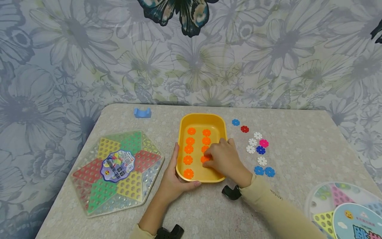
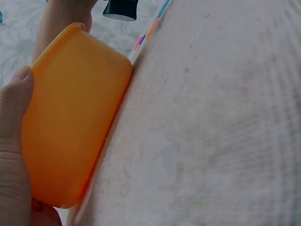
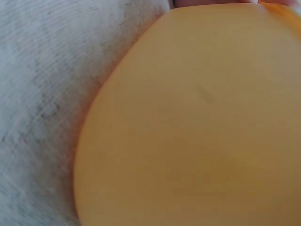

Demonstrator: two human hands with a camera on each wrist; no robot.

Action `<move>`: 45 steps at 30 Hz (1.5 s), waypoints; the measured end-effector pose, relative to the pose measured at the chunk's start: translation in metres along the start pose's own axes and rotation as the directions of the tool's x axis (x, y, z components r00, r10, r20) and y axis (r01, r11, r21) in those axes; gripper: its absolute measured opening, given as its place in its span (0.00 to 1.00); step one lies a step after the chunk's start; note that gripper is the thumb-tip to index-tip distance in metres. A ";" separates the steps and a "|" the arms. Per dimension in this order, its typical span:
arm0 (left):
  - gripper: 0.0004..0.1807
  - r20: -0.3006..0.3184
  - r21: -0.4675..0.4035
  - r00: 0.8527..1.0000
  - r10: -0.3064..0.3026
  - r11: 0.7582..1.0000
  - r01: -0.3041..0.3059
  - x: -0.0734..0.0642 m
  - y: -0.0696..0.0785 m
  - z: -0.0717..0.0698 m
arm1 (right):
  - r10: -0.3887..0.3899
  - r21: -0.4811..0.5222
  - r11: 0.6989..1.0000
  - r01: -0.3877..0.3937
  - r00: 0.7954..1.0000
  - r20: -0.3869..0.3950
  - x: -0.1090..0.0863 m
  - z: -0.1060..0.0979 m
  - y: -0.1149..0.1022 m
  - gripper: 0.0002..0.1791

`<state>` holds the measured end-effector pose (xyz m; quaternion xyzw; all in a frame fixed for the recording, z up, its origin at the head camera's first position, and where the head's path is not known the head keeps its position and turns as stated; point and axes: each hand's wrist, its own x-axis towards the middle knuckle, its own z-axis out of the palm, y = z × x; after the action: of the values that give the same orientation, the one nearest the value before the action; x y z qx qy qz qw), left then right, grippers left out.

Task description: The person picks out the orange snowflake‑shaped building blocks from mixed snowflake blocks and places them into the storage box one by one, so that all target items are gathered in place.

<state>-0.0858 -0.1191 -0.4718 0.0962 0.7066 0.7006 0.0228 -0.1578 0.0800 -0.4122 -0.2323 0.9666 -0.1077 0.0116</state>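
A yellow plastic tray (image 1: 197,166) rests on the table with two columns of orange notched discs (image 1: 188,173) inside. My left hand (image 1: 173,181) grips the tray's near left corner, thumb along the near wall and fingers up the left side. In the left wrist view that thumb (image 2: 16,99) lies against the tray's outer wall (image 2: 75,117). My right hand (image 1: 225,159) reaches over the right rim and pinches an orange disc (image 1: 204,159) in the right column, partly hidden by the fingers. The tray's outer wall (image 3: 188,117) fills most of the right wrist view.
Right of the tray lie loose discs: white (image 1: 262,161), pink (image 1: 264,143), red (image 1: 244,129) and several blue (image 1: 270,172). A hexagonal game board (image 1: 119,172) lies left, a round one (image 1: 331,202) at the near right. A blue plastic piece (image 1: 142,113) sits at the back.
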 end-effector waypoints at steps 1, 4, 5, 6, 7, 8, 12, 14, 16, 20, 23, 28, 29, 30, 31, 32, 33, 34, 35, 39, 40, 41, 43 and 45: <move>0.72 -0.004 0.001 1.000 -0.005 1.000 0.005 0.000 0.000 0.000 | -0.003 0.001 1.000 0.003 1.000 -0.009 0.000 0.000 0.000 0.17; 0.72 -0.007 -0.001 1.000 -0.012 1.000 0.012 -0.001 -0.001 0.001 | 0.000 0.015 1.000 0.001 0.998 -0.056 -0.002 -0.004 0.000 0.17; 0.72 -0.007 -0.005 1.000 -0.013 1.000 0.013 -0.001 -0.001 0.001 | 0.005 0.025 1.000 -0.003 0.997 -0.078 -0.003 -0.006 0.000 0.17; 0.72 -0.006 -0.006 1.000 -0.011 1.000 0.011 -0.001 -0.001 0.001 | 0.012 0.036 0.999 -0.008 0.995 -0.101 -0.004 -0.009 0.000 0.17; 0.72 -0.005 -0.011 1.000 -0.009 1.000 0.009 -0.001 -0.001 0.001 | 0.021 0.052 0.999 -0.015 0.992 -0.125 -0.006 -0.013 0.001 0.17; 0.72 -0.004 -0.010 1.000 -0.008 1.000 0.008 -0.001 -0.001 0.001 | 0.033 0.065 0.998 -0.024 0.988 -0.149 -0.008 -0.017 0.001 0.16; 0.73 -0.002 -0.015 1.000 0.001 1.000 -0.001 0.000 0.000 0.001 | 0.095 0.125 0.990 -0.068 0.969 -0.226 -0.021 -0.034 0.007 0.14; 0.73 -0.001 -0.022 1.000 0.004 1.000 -0.004 0.000 0.000 0.001 | 0.126 0.149 0.985 -0.090 0.961 -0.248 -0.030 -0.039 0.013 0.13; 0.73 -0.001 -0.027 1.000 0.007 1.000 -0.007 0.000 0.000 0.001 | 0.151 0.167 0.980 -0.111 0.957 -0.247 -0.041 -0.042 0.020 0.12; 0.73 0.001 -0.033 1.000 0.002 0.999 -0.002 0.000 0.000 0.001 | 0.170 0.155 0.978 -0.142 0.967 -0.188 -0.061 -0.041 0.037 0.14; 0.73 0.006 -0.045 1.000 -0.003 0.999 0.003 0.000 0.001 0.001 | 0.174 0.105 0.981 -0.162 0.979 -0.110 -0.075 -0.037 0.048 0.16; 0.73 0.010 -0.064 1.000 0.001 0.998 0.000 0.000 0.001 0.001 | 0.178 0.021 0.984 -0.178 0.984 -0.011 -0.093 -0.033 0.061 0.19; 0.73 0.010 -0.063 1.000 0.002 0.998 -0.001 0.000 0.001 0.001 | 0.179 0.008 0.984 -0.179 0.984 0.001 -0.095 -0.032 0.063 0.20; 0.73 0.011 -0.064 1.000 0.002 0.998 -0.001 0.000 0.001 0.001 | 0.179 -0.003 0.984 -0.179 0.984 0.011 -0.097 -0.032 0.065 0.20; 0.73 0.010 -0.062 1.000 0.001 0.998 -0.001 0.000 0.001 0.001 | 0.182 -0.011 0.983 -0.182 0.983 0.021 -0.098 -0.031 0.065 0.20; 0.73 0.008 -0.059 1.000 0.002 0.998 -0.001 0.000 0.000 0.000 | 0.183 -0.019 0.983 -0.182 0.983 0.026 -0.100 -0.030 0.066 0.20; 0.73 0.009 -0.056 1.000 0.005 0.998 -0.005 0.000 0.000 0.000 | 0.181 -0.026 0.983 -0.181 0.983 0.026 -0.100 -0.029 0.067 0.20; 0.73 0.009 -0.053 1.000 0.003 0.999 -0.003 0.000 0.000 0.000 | 0.182 -0.031 0.983 -0.181 0.983 0.025 -0.101 -0.028 0.068 0.19; 0.73 0.010 -0.053 1.000 0.002 0.999 -0.002 -0.001 0.000 0.000 | 0.183 -0.036 0.983 -0.183 0.983 0.022 -0.102 -0.027 0.068 0.18; 0.73 0.010 -0.052 1.000 0.004 0.999 -0.003 -0.001 0.000 0.000 | 0.192 -0.038 0.981 -0.192 0.981 0.018 -0.102 -0.023 0.069 0.17; 0.73 0.009 -0.055 1.000 0.001 0.999 0.000 -0.001 0.000 0.000 | 0.198 -0.035 0.980 -0.197 0.980 0.021 -0.102 -0.022 0.069 0.17; 0.73 0.009 -0.056 1.000 0.003 0.998 -0.003 -0.001 0.000 0.001 | 0.201 -0.034 0.979 -0.200 0.979 0.024 -0.102 -0.021 0.069 0.17; 0.72 0.008 -0.055 1.000 0.003 0.998 -0.002 -0.001 0.000 0.001 | 0.204 -0.027 0.979 -0.203 0.979 0.027 -0.102 -0.020 0.069 0.17; 0.72 0.010 -0.051 1.000 0.003 0.999 -0.002 -0.001 0.000 0.000 | 0.196 -0.019 0.981 -0.195 0.980 0.022 -0.101 -0.019 0.069 0.16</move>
<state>-0.0852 -0.1187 -0.4723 0.0999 0.6884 0.7178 0.0279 -0.0997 0.1900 -0.4115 -0.1377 0.9854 -0.0952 0.0318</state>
